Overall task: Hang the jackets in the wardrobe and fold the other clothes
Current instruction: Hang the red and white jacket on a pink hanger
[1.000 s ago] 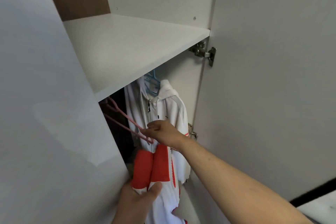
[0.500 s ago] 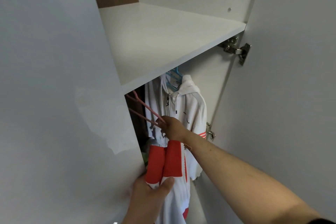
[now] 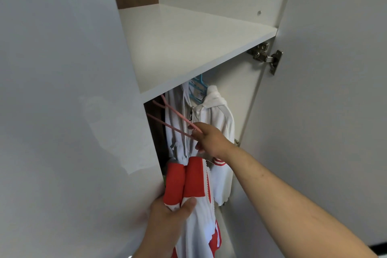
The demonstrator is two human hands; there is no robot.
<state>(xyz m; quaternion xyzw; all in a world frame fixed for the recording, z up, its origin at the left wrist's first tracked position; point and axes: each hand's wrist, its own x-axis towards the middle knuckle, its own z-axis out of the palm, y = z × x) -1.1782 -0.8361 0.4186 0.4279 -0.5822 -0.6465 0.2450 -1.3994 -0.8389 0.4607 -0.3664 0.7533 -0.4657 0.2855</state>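
Inside, white hoodie [image 3: 219, 115]: chest tag [image 3: 191, 116] (black) illegible.

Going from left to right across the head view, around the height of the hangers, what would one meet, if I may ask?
White left panel → pink hanger → blue hanger → metal hinge → open right door.

Soft even light, sheen on panel [image 3: 94, 121], interior dim — edges seemingly bowed
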